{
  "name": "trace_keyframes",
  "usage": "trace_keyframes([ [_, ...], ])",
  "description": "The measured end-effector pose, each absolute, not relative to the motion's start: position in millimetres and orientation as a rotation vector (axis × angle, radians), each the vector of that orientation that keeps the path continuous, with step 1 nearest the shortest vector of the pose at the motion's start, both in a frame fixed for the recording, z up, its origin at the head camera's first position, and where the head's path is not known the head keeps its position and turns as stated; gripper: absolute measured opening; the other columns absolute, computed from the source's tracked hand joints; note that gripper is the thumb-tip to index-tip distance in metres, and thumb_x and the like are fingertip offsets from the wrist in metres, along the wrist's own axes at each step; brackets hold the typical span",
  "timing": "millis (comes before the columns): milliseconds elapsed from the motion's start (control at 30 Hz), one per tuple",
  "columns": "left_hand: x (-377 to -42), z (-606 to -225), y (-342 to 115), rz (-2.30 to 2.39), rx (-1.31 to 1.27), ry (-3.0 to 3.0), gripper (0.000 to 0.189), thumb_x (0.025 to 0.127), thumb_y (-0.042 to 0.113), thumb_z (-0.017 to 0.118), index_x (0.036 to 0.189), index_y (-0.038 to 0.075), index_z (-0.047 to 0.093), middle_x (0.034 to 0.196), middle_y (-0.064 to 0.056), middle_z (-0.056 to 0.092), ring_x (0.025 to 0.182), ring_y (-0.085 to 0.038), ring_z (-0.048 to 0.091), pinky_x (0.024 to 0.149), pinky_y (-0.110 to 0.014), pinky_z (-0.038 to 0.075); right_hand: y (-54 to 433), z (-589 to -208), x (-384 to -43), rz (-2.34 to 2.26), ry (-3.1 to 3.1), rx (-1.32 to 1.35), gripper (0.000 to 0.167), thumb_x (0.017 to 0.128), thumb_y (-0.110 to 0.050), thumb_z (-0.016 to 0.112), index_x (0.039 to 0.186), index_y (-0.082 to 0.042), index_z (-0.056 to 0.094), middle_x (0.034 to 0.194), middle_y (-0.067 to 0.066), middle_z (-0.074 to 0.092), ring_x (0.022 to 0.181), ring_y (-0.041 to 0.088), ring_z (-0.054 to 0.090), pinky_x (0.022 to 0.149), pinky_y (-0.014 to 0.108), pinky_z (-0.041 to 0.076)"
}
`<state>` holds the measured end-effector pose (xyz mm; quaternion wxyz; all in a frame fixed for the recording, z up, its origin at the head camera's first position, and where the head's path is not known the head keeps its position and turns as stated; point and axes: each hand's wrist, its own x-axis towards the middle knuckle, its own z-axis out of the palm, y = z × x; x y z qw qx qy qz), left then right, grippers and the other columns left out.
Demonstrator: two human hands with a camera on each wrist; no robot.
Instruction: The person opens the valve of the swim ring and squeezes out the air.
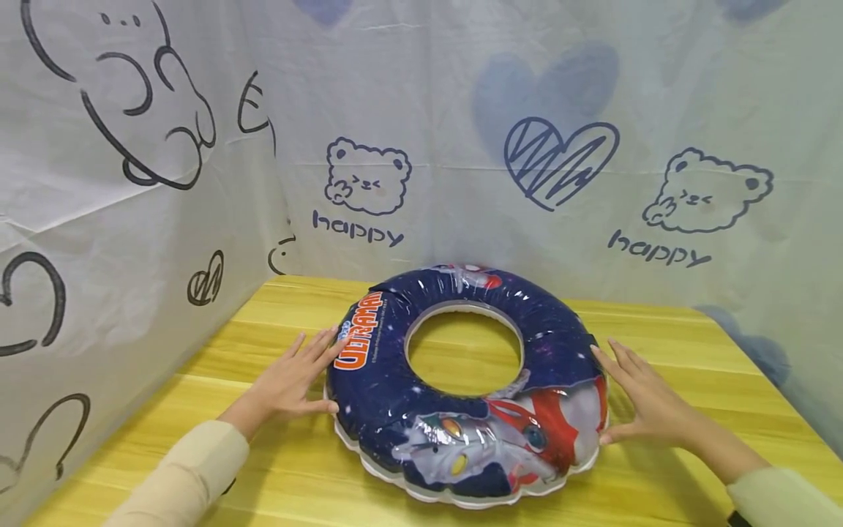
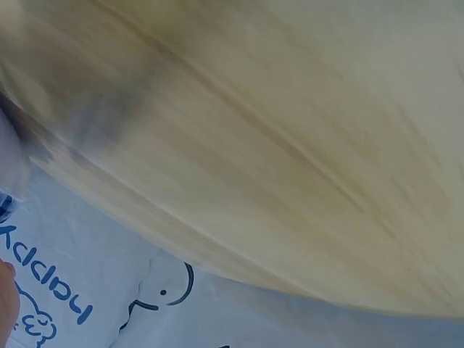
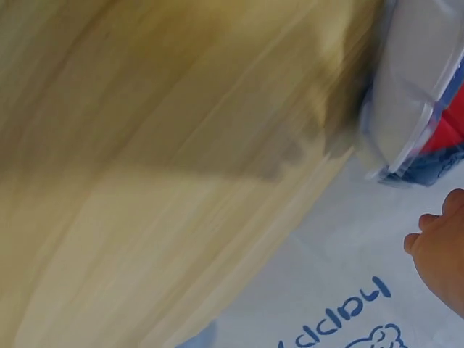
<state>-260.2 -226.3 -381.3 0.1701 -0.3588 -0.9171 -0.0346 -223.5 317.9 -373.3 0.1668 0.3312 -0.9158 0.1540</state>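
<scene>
An inflated swim ring (image 1: 375, 395), dark blue with a red and silver figure and orange "Ultraman" lettering, lies on the wooden table. At its left side is my left hand (image 1: 290, 380), fingers spread, with fingertips and thumb at the ring's edge. My right hand (image 1: 648, 399) is on the opposite side, also with spread fingers, its fingertips close to or touching the rim. In the right wrist view, part of the ring (image 3: 413, 87) shows at the upper right, above some of my fingers (image 3: 442, 246). Only a sliver of my left hand (image 2: 6, 301) appears in the left wrist view.
The yellow wood-grain table (image 1: 263, 329) extends around the ring. White cloth (image 1: 448, 205) with drawn bears, hearts and "happy" lettering hangs behind it, and more cloth (image 1: 132, 241) hangs along the left side.
</scene>
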Motion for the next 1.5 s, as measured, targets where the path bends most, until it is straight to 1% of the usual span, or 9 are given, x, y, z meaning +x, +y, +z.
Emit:
trace_keyframes([
  [167, -258.3, -384.3, -218.2, -0.160, -1.013, -2.620, 0.105, 0.078, 0.083, 0.012, 0.147, 0.004, 0.015, 0.147, -0.029, 0.026, 0.134, -0.042, 0.030, 0.108, -0.059, 0.020, 313.6, -373.8, -225.1, 0.497, -2.636, 0.919, 0.124, 0.050, -0.064, 0.075, 0.148, -0.011, 0.021, 0.142, 0.040, 0.022, 0.126, 0.058, 0.026, 0.087, 0.073, 0.028],
  [300, -257.6, -385.5, -213.4, -0.262, -0.990, -2.644, 0.101, 0.082, 0.079, 0.020, 0.146, 0.002, 0.015, 0.148, -0.029, 0.024, 0.135, -0.040, 0.030, 0.109, -0.058, 0.018, 311.2, -372.4, -225.0, 0.581, -2.641, 0.915, 0.122, 0.053, -0.065, 0.073, 0.148, -0.009, 0.019, 0.140, 0.042, 0.023, 0.119, 0.064, 0.028, 0.085, 0.074, 0.029],
  [567, -259.0, -377.0, -203.6, -0.631, -0.887, -2.552, 0.094, 0.085, 0.075, 0.019, 0.146, 0.003, 0.018, 0.149, -0.028, 0.023, 0.134, -0.045, 0.028, 0.108, -0.062, 0.017, 310.5, -357.5, -225.6, 0.934, -2.636, 0.885, 0.107, 0.066, -0.060, 0.070, 0.148, -0.009, 0.022, 0.144, 0.043, 0.009, 0.126, 0.066, 0.012, 0.084, 0.080, 0.019],
  [733, -261.2, -359.6, -193.4, -0.874, -0.849, -2.486, 0.084, 0.091, 0.067, 0.022, 0.145, 0.003, 0.023, 0.147, -0.026, 0.028, 0.135, -0.045, 0.027, 0.108, -0.063, 0.015, 313.6, -336.8, -226.7, 1.158, -2.631, 0.767, 0.093, 0.075, -0.046, 0.072, 0.148, -0.017, 0.023, 0.151, 0.032, 0.004, 0.137, 0.053, 0.003, 0.090, 0.079, 0.013],
  [833, -261.8, -347.1, -187.9, -1.025, -0.834, -2.444, 0.072, 0.096, 0.054, 0.028, 0.144, 0.001, 0.025, 0.145, -0.028, 0.032, 0.132, -0.046, 0.030, 0.106, -0.064, 0.020, 314.0, -324.6, -228.5, 1.257, -2.583, 0.720, 0.081, 0.081, -0.031, 0.070, 0.148, -0.019, 0.026, 0.155, 0.000, 0.020, 0.142, 0.012, 0.020, 0.111, 0.047, 0.027],
  [967, -260.7, -329.9, -181.6, -1.184, -0.784, -2.385, 0.059, 0.099, 0.036, 0.034, 0.142, -0.004, 0.029, 0.140, -0.031, 0.037, 0.129, -0.048, 0.035, 0.105, -0.060, 0.025, 312.7, -307.8, -233.4, 1.443, -2.527, 0.692, 0.068, 0.088, -0.008, 0.060, 0.147, -0.013, 0.026, 0.125, -0.033, 0.038, 0.109, -0.019, 0.042, 0.085, 0.005, 0.040],
  [1200, -258.5, -304.0, -176.9, -1.442, -0.775, -2.307, 0.062, 0.099, 0.040, 0.029, 0.143, -0.004, 0.026, 0.139, -0.034, 0.036, 0.125, -0.050, 0.039, 0.104, -0.061, 0.028, 314.7, -277.9, -243.7, 1.585, -2.496, 0.583, 0.050, 0.096, -0.013, 0.048, 0.144, -0.013, 0.035, 0.111, -0.035, 0.047, 0.099, -0.017, 0.047, 0.079, 0.004, 0.040],
  [1367, -256.5, -294.6, -178.4, -1.549, -0.805, -2.281, 0.083, 0.091, 0.064, 0.031, 0.146, 0.002, 0.023, 0.135, -0.038, 0.039, 0.119, -0.053, 0.043, 0.097, -0.066, 0.033, 321.0, -260.0, -247.8, 1.683, -2.437, 0.524, 0.028, 0.097, -0.020, 0.048, 0.121, -0.034, 0.050, 0.101, -0.034, 0.054, 0.095, -0.016, 0.048, 0.079, 0.004, 0.037],
  [1500, -255.8, -291.0, -178.9, -1.626, -0.827, -2.246, 0.090, 0.085, 0.069, 0.040, 0.146, 0.004, 0.024, 0.133, -0.039, 0.040, 0.116, -0.033, 0.053, 0.097, -0.050, 0.043, 321.8, -246.4, -250.1, 1.603, -2.527, 0.466, 0.022, 0.099, -0.024, 0.043, 0.114, -0.037, 0.050, 0.099, -0.032, 0.055, 0.093, -0.011, 0.049, 0.078, 0.007, 0.037],
])
